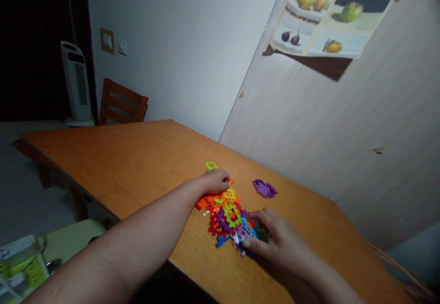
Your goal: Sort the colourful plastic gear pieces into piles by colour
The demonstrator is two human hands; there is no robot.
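A pile of bright plastic interlocking building pieces (213, 202) lies on the wooden table, in red, orange, yellow, green, blue and purple. My left hand (216, 181) reaches over its far side with curled fingers, their tips at an orange piece (232, 181). At the near right side of the pile is my right hand (275, 237), thumb and fingers apart around some pieces. Its thumb lies by a translucent pale purple square piece (240, 234). A lime green square frame (233, 215) rests on top of the pile, close to that hand. Part of the pile is hidden under both hands.
Purple pieces (264, 188) lie apart to the right, and a lime green frame (211, 165) beyond my left hand. The table (137, 153) meets the wall at its far side. A wooden chair (122, 102) stands behind; a green stool (74, 240) with containers is lower left.
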